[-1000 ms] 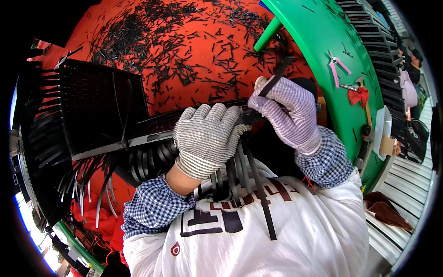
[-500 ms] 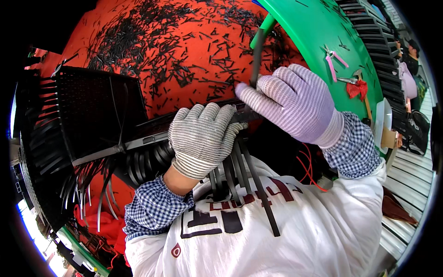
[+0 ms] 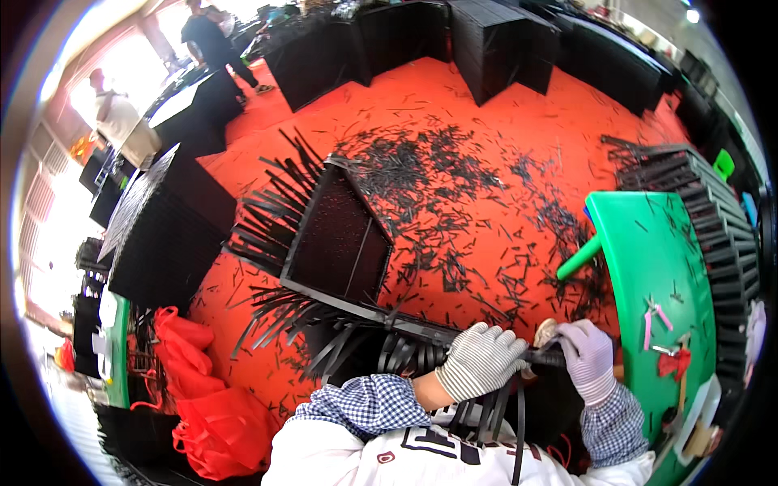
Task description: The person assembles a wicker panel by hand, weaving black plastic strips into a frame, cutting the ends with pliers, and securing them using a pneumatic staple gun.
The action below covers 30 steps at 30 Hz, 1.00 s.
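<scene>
A black woven panel (image 3: 336,235) on a flat-edged frame (image 3: 365,312) lies in front of me, with long loose black strips (image 3: 263,235) fanning off its left side. My left hand (image 3: 485,362), in a white striped glove, is closed over the frame's near right part. Several black strips (image 3: 519,421) hang below that hand onto my shirt. My right hand (image 3: 587,360), in a pale lilac striped glove, has its fingers bent together on a dark strip at the frame's right end; its fingertips are partly hidden. A small tan object (image 3: 547,332), unclear in kind, shows between the hands.
Short black strip offcuts (image 3: 421,170) litter the red floor (image 3: 494,105). To the right stands a green table (image 3: 656,243) with pink-handled cutters (image 3: 655,320) and a red rag (image 3: 674,364). Red bags (image 3: 215,413) lie at left. Black woven panels (image 3: 502,44) and two people stand farther off.
My view has lifted to take in more of the room. The right hand has come down from a raised strip to the frame's right end. The left hand keeps its hold.
</scene>
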Each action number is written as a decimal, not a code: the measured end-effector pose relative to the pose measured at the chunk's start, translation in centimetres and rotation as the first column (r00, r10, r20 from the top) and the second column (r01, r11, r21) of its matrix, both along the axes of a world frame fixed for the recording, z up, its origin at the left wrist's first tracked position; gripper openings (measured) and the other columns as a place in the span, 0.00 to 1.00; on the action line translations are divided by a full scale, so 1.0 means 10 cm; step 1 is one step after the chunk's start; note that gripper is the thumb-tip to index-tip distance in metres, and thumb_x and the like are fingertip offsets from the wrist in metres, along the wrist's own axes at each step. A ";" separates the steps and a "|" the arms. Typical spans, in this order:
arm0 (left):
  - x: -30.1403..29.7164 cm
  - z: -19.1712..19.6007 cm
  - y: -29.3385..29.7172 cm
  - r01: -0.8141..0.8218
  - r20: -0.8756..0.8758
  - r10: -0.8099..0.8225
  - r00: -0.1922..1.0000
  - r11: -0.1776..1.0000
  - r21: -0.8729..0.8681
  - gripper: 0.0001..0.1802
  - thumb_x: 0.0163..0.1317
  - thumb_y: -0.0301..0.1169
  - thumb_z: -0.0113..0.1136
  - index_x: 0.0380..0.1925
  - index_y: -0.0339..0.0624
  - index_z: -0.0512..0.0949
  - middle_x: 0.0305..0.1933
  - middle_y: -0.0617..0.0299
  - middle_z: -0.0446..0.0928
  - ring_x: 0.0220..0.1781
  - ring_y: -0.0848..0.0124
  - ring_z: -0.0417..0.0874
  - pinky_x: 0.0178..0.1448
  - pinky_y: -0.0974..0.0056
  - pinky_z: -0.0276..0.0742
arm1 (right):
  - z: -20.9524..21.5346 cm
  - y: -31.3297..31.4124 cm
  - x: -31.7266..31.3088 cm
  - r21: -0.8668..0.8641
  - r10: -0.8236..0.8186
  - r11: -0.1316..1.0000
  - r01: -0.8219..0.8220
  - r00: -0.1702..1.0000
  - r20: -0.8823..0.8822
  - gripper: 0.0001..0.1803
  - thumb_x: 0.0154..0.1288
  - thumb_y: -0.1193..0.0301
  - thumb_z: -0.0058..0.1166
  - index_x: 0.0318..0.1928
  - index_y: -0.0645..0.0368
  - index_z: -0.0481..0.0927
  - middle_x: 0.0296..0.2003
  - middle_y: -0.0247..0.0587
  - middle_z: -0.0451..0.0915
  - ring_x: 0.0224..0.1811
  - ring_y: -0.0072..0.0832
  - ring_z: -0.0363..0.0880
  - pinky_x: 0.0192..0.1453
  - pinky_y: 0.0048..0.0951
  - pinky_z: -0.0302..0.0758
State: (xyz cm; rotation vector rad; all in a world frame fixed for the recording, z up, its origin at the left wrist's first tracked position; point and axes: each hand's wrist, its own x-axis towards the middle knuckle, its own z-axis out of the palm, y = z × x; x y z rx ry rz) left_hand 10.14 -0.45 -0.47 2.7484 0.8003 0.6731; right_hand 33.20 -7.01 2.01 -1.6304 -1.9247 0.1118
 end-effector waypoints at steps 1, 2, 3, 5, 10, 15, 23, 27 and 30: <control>0.00 -0.01 -0.02 -0.007 0.019 0.007 1.000 1.000 0.013 0.17 0.61 0.47 0.65 0.42 0.50 0.84 0.31 0.65 0.76 0.37 0.66 0.82 0.45 0.60 0.76 | 0.01 -0.02 -0.03 -0.026 -0.007 1.000 0.004 0.996 -0.086 0.09 0.59 0.80 0.64 0.41 0.59 0.86 0.33 0.47 0.82 0.32 0.43 0.85 0.37 0.37 0.81; -0.01 -0.02 -0.02 -0.024 0.025 0.023 0.999 0.999 0.022 0.17 0.61 0.47 0.65 0.42 0.50 0.84 0.31 0.65 0.76 0.37 0.66 0.82 0.45 0.60 0.76 | 0.01 -0.03 -0.02 -0.089 0.005 0.996 -0.018 0.990 -0.138 0.09 0.62 0.81 0.62 0.44 0.61 0.86 0.34 0.47 0.83 0.33 0.41 0.86 0.37 0.34 0.81; -0.02 -0.01 -0.02 -0.028 0.025 0.027 0.999 0.999 0.030 0.17 0.61 0.47 0.65 0.43 0.50 0.84 0.31 0.66 0.77 0.37 0.67 0.82 0.46 0.60 0.76 | 0.01 -0.03 -0.04 -0.107 -0.018 0.994 -0.002 0.983 -0.182 0.10 0.63 0.82 0.62 0.44 0.61 0.85 0.35 0.47 0.83 0.33 0.39 0.86 0.37 0.33 0.82; -0.04 -0.01 0.03 -0.028 0.003 0.028 1.000 0.999 0.020 0.18 0.60 0.47 0.66 0.44 0.50 0.85 0.32 0.66 0.78 0.38 0.67 0.82 0.46 0.60 0.76 | 0.04 0.00 -0.10 -0.129 -0.043 0.992 0.014 0.973 -0.228 0.10 0.63 0.83 0.61 0.45 0.62 0.85 0.35 0.46 0.83 0.33 0.36 0.87 0.37 0.32 0.82; -0.14 0.00 0.05 -0.060 0.052 0.059 0.997 0.998 0.021 0.19 0.60 0.47 0.66 0.46 0.50 0.84 0.33 0.66 0.79 0.38 0.67 0.82 0.47 0.60 0.76 | 0.03 0.09 -0.14 -0.107 -0.005 0.994 -0.037 0.932 -0.362 0.13 0.63 0.87 0.59 0.46 0.64 0.85 0.37 0.44 0.83 0.33 0.30 0.86 0.38 0.28 0.82; -0.11 0.00 0.03 -0.048 -0.026 0.047 0.999 0.999 -0.011 0.19 0.62 0.47 0.65 0.47 0.50 0.84 0.35 0.65 0.79 0.40 0.66 0.83 0.48 0.60 0.76 | -0.06 0.04 -0.15 -0.147 -0.044 0.989 -0.022 0.902 -0.429 0.13 0.62 0.87 0.57 0.46 0.65 0.85 0.36 0.46 0.83 0.36 0.32 0.87 0.42 0.28 0.82; -0.17 0.10 0.00 -0.031 -0.123 0.012 0.992 0.988 -0.151 0.19 0.63 0.46 0.64 0.49 0.49 0.82 0.38 0.60 0.79 0.43 0.62 0.83 0.51 0.57 0.77 | -0.07 0.03 -0.16 -0.195 0.010 0.971 -0.134 0.847 -0.532 0.13 0.59 0.91 0.52 0.43 0.67 0.82 0.34 0.44 0.81 0.36 0.31 0.87 0.44 0.27 0.80; -0.21 0.26 -0.02 -0.010 -0.136 -0.031 0.990 0.957 -0.291 0.21 0.62 0.45 0.65 0.51 0.48 0.80 0.40 0.58 0.79 0.46 0.57 0.83 0.53 0.53 0.78 | 0.00 -0.03 -0.16 -0.332 -0.090 0.925 -0.186 0.741 -0.666 0.14 0.59 0.93 0.48 0.42 0.69 0.81 0.34 0.42 0.80 0.36 0.28 0.87 0.43 0.26 0.82; -0.21 0.32 0.03 -0.028 -0.144 -0.030 0.989 0.924 -0.382 0.24 0.57 0.45 0.68 0.52 0.49 0.80 0.43 0.55 0.80 0.47 0.53 0.83 0.54 0.50 0.77 | -0.02 -0.02 -0.09 -0.313 -0.018 0.927 -0.206 0.810 -0.586 0.15 0.58 0.94 0.45 0.40 0.69 0.81 0.33 0.42 0.79 0.38 0.27 0.87 0.44 0.26 0.82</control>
